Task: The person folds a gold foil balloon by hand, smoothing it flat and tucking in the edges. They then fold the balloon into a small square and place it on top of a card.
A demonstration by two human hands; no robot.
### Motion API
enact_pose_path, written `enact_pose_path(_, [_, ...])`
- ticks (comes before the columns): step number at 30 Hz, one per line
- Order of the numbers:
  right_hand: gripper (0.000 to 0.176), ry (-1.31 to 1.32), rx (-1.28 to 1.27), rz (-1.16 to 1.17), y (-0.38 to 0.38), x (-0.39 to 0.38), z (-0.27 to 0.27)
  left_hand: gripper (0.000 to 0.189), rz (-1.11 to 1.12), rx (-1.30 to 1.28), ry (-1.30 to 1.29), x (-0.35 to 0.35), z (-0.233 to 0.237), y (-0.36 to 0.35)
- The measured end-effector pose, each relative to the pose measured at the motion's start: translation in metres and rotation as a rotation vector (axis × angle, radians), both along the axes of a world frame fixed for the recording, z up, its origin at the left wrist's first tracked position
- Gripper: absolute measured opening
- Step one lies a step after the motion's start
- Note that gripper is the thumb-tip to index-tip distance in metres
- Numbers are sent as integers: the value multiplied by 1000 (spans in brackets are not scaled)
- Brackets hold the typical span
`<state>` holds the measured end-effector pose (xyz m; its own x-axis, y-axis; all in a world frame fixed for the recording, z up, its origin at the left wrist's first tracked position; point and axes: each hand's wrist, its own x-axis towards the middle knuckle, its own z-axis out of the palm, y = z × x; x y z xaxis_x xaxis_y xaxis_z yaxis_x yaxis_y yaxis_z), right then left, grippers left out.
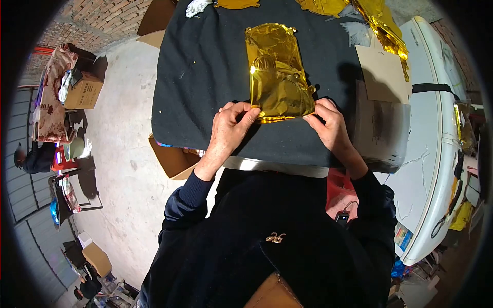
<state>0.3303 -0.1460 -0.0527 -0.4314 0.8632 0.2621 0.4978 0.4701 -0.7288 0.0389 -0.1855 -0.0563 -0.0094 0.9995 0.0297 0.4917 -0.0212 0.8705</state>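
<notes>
A shiny gold foil balloon (280,77), flat and folded, lies on the black cloth (205,66) in front of me. Its near left corner is pinched between the thumb and fingers of my left hand (231,126). My right hand (330,124) grips the near right corner the same way. Small rounded tabs stick out along the foil's far end and right edge. The near edge stretches between both hands and is slightly creased.
More gold foil (377,25) lies at the table's far right beside cardboard (382,74) and clear plastic sleeves (382,128). White string (197,7) rests at the far left. A white appliance (436,128) stands right; an open carton (172,159) sits below the table's left edge.
</notes>
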Motion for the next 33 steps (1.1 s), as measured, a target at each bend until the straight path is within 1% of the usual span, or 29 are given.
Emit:
enact_pose_path(2, [16, 2, 17, -18, 0, -3, 0, 29, -19, -16, -85, -1, 6, -1])
enact_pose_path(5, [16, -3, 11, -29, 0, -4, 1, 36, -124, 80, -1, -9, 10, -4])
enact_pose_path(8, [15, -18, 4, -29, -1, -3, 1, 37, -215, 174, 100, -14, 5, -10])
enact_pose_path(13, [16, -36, -3, -39, -2, -3, 0, 29, -156, 219, 146, -6, -2, -12])
enact_pose_path(16, [15, 2, -4, -52, -3, -7, 4, 26, -129, 220, 160, -4, -3, -10])
enact_pose_path(19, [14, -8, -9, -58, -2, -6, 3, 24, -110, 261, 180, -2, -4, -7])
enact_pose_path(22, [13, 1, 6, -55, -2, -7, 2, 22, -98, 219, 205, -1, -1, -6])
enact_pose_path(33, [13, -28, 7, -32, 0, -7, 5, 19, -56, 276, 311, 4, -5, -3])
